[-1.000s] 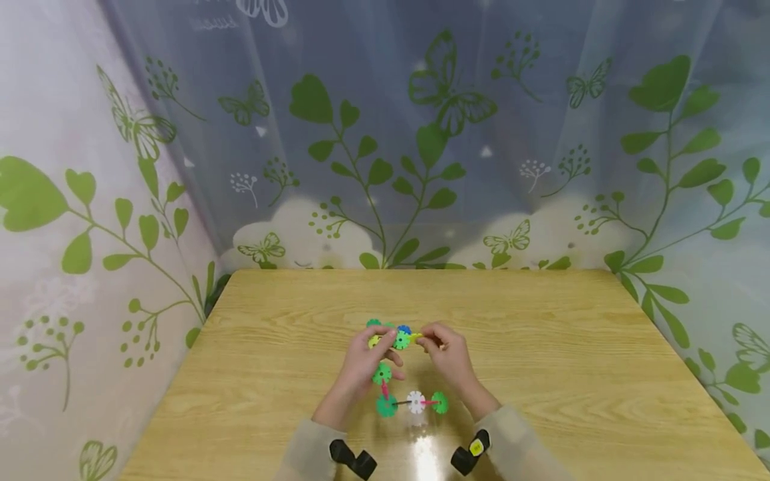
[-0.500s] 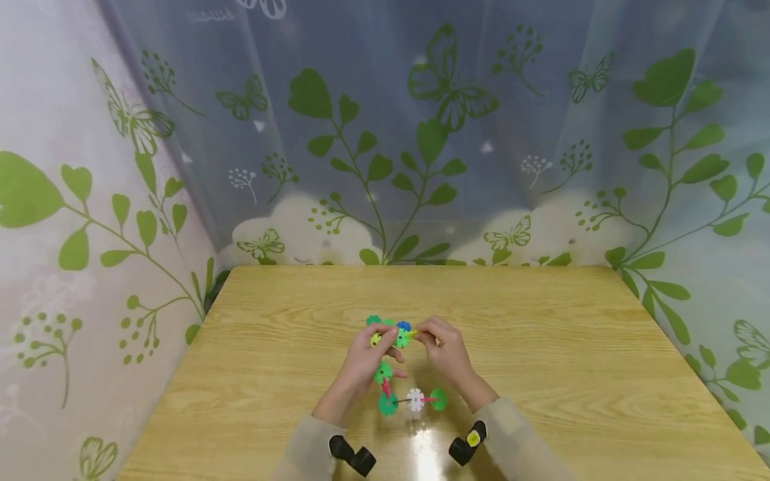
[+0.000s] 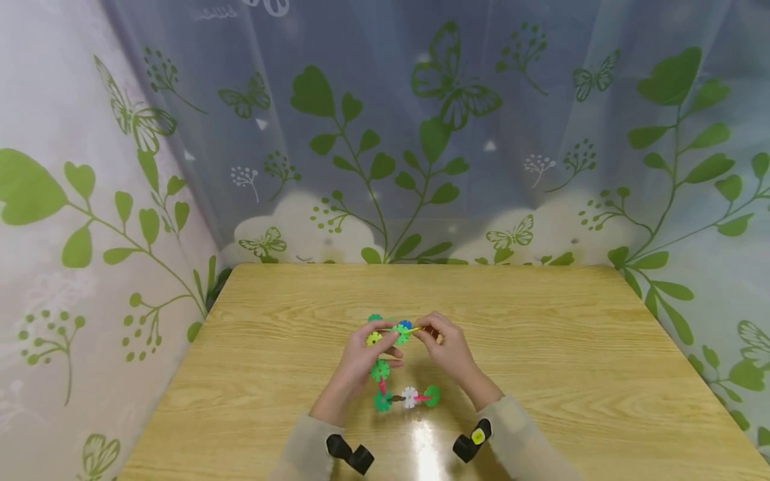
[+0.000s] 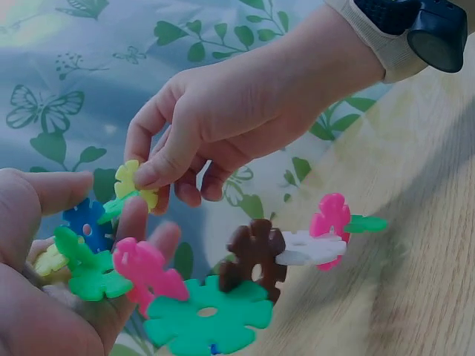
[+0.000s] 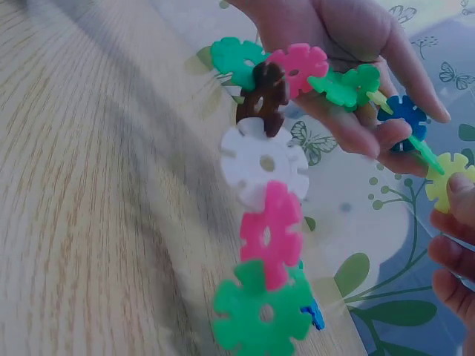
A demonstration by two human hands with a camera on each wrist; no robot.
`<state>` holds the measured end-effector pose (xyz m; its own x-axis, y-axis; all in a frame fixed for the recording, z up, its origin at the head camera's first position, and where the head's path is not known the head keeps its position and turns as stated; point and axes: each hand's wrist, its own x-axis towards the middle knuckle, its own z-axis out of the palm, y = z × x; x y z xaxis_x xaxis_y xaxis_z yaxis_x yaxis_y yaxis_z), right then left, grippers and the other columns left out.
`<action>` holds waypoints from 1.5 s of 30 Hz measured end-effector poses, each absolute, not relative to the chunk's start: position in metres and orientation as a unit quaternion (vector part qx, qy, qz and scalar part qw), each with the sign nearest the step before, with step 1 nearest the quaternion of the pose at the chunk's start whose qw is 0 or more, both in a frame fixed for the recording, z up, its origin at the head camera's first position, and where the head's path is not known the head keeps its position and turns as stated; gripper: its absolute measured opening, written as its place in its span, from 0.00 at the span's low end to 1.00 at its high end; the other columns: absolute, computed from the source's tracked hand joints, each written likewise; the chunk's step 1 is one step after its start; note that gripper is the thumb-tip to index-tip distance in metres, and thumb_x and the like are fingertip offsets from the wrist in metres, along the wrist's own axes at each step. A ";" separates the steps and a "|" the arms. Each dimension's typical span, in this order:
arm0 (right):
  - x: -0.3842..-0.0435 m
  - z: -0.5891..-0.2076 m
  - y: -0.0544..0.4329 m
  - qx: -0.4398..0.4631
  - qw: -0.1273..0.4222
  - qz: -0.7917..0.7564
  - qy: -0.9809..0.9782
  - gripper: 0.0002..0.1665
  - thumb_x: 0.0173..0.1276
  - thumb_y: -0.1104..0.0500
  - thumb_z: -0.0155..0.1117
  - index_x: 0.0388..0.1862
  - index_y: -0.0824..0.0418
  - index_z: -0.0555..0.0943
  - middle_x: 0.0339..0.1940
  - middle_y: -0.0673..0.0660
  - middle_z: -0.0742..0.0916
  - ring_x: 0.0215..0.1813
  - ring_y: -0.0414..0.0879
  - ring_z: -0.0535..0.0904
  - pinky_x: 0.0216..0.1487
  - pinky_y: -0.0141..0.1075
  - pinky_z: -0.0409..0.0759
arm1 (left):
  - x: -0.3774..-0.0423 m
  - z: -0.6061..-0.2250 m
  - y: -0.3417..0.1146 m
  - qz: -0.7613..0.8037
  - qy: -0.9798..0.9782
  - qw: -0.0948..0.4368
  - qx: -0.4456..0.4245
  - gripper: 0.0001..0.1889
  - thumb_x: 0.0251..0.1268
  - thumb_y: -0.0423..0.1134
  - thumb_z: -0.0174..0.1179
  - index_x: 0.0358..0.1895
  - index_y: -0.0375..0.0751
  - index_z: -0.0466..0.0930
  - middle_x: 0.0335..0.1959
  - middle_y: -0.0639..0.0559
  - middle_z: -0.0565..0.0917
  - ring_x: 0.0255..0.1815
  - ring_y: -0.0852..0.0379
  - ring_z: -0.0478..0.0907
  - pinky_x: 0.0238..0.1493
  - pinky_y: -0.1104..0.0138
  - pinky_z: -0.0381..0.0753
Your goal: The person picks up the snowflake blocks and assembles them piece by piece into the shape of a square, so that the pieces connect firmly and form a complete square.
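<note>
A chain of notched plastic snowflake discs hangs from my left hand [image 3: 365, 349], which grips it near its upper part. There a blue disc [image 4: 87, 224] and a light green disc [image 3: 401, 333] sit by the fingers. My right hand [image 3: 450, 347] pinches a yellow disc [image 5: 447, 178] between thumb and fingers, against the light green one. How deep the two discs are slotted cannot be told. Below the left palm run a green disc [image 3: 379, 369], a pink one [image 4: 148, 273], a teal one [image 4: 210, 315], a brown one [image 5: 262, 99], a white one [image 5: 265, 163] and more.
The wooden table [image 3: 271, 374] lies beneath both hands. A printed curtain [image 3: 385, 133] stands along its far edge and sides. Black cameras are strapped on both wrists, the left wrist camera [image 3: 351, 455] and the right wrist camera [image 3: 472, 442].
The chain's hanging end has swung slightly left, and its brown disc has turned to show more of its face. My right hand has shifted a little while holding the yellow disc.
</note>
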<state>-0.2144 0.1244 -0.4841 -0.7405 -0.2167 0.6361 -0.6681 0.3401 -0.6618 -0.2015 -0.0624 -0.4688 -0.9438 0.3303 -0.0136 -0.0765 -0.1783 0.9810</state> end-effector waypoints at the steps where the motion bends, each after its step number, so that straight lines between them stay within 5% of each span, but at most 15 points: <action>1: -0.216 -0.487 0.125 0.277 0.223 0.502 -0.788 0.09 0.56 0.76 0.64 0.33 0.65 0.79 0.26 0.54 0.78 0.28 0.45 0.70 0.24 0.31 0.73 | -0.203 -0.471 -0.063 0.760 0.628 0.133 0.102 0.20 0.67 0.35 0.55 0.58 0.28 0.68 0.45 0.41 0.70 0.33 0.50 0.81 0.46 0.48 0.81; 11: -0.202 -0.465 0.121 0.289 0.208 0.514 -0.780 0.08 0.56 0.78 0.62 0.33 0.69 0.80 0.26 0.61 0.80 0.27 0.53 0.73 0.25 0.34 0.75 | -0.207 -0.481 -0.066 0.759 0.630 0.125 0.107 0.24 0.59 0.41 0.64 0.56 0.32 0.72 0.42 0.39 0.73 0.31 0.51 0.82 0.40 0.53 0.84; 21: -0.198 -0.458 0.116 0.289 0.203 0.510 -0.784 0.06 0.57 0.76 0.63 0.33 0.70 0.80 0.26 0.61 0.81 0.28 0.53 0.73 0.26 0.35 0.76 | -0.207 -0.482 -0.068 0.761 0.623 0.149 0.097 0.28 0.57 0.38 0.66 0.59 0.29 0.69 0.44 0.37 0.68 0.32 0.48 0.82 0.39 0.45 0.81; 30: -0.198 -0.455 0.113 0.278 0.182 0.512 -0.792 0.07 0.58 0.75 0.63 0.34 0.66 0.81 0.28 0.60 0.81 0.28 0.53 0.73 0.26 0.34 0.75 | -0.206 -0.480 -0.071 0.771 0.611 0.157 0.086 0.25 0.56 0.33 0.66 0.58 0.32 0.71 0.40 0.39 0.74 0.29 0.51 0.82 0.33 0.51 0.85; 45: -0.244 -0.518 0.129 0.200 0.124 0.504 -0.831 0.05 0.60 0.69 0.65 0.35 0.62 0.83 0.32 0.51 0.83 0.31 0.42 0.73 0.27 0.32 0.75 | -0.207 -0.482 -0.075 0.779 0.609 0.140 0.055 0.22 0.57 0.31 0.64 0.56 0.31 0.73 0.34 0.42 0.78 0.25 0.53 0.81 0.27 0.55 0.86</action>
